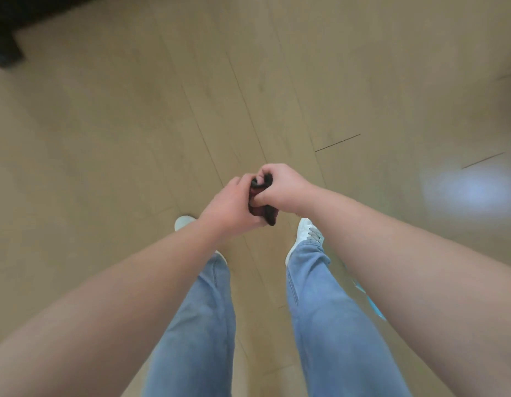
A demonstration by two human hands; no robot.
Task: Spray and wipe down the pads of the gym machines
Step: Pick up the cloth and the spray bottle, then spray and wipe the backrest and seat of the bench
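Looking straight down, we start far to the left of the fingers and well beyond them, where a blurred black shape (5,32) (we cannot tell what it belongs to) stands on the pale plank floor (134,124). Closer in, just left of and below the fingers, the toe of our white left shoe (184,222) shows past the wrist, with our blue jeans (202,325) running down from it.

Our left hand (230,206) comes next, held out over the floor in front of us. Its fingers (241,181) are curled round a dark red cloth (265,214), which is bunched into a small wad. The cloth sits between both hands, touching each, and its lower edge hangs out under the left palm.

Our right hand (281,187) meets it from the other side, knuckles up, thumb and fingers pinched tight on the top of the cloth. Both hands press close together, so little of the fabric shows.

Just right of and below the fingers lies our white right shoe (307,233). Further right, under the right forearm, a turquoise strip (371,305) peeks out beside the leg; it is too hidden to identify. Well to the right of the fingers, a pale glare (466,190) lies on the floor.
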